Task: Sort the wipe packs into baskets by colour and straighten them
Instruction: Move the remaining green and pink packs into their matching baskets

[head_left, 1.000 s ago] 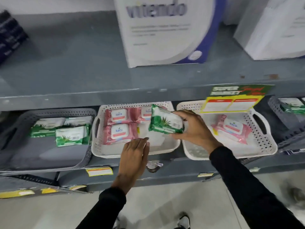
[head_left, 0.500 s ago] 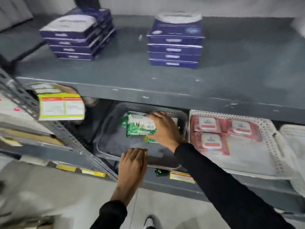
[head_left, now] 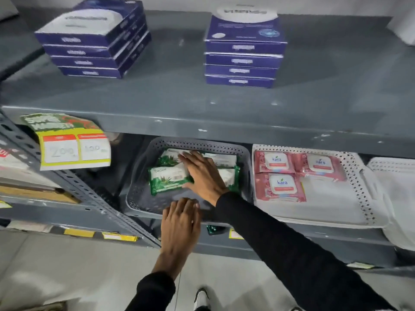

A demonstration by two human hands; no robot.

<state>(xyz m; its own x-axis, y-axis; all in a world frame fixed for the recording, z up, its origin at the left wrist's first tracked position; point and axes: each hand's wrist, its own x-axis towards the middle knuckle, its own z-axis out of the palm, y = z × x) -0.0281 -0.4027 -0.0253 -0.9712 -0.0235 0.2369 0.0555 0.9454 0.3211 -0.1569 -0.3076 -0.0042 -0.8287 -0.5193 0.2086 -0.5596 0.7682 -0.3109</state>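
Note:
A grey basket [head_left: 139,198] on the lower shelf holds several green-and-white wipe packs. The front-left green pack [head_left: 167,178] lies flat in it, slightly askew. My right hand [head_left: 202,176] rests palm down over the green packs with fingers spread, its thumb at that pack's right edge, and it hides the packs under it. My left hand [head_left: 179,223] lies flat on the basket's front rim and holds nothing. To the right, a white basket [head_left: 363,198] holds three pink wipe packs [head_left: 279,187] lined up at its back left.
A second white basket [head_left: 395,176] is cut off at the right edge. Two stacks of blue boxes [head_left: 94,41] stand on the upper shelf. A yellow price label [head_left: 74,149] hangs at the left by a slanted perforated upright [head_left: 89,194]. The upper shelf overhangs the baskets.
My right hand carried the green pack from the white basket to the grey one and set it down; its fingers have spread. My left hand moved along to the grey basket's front rim.

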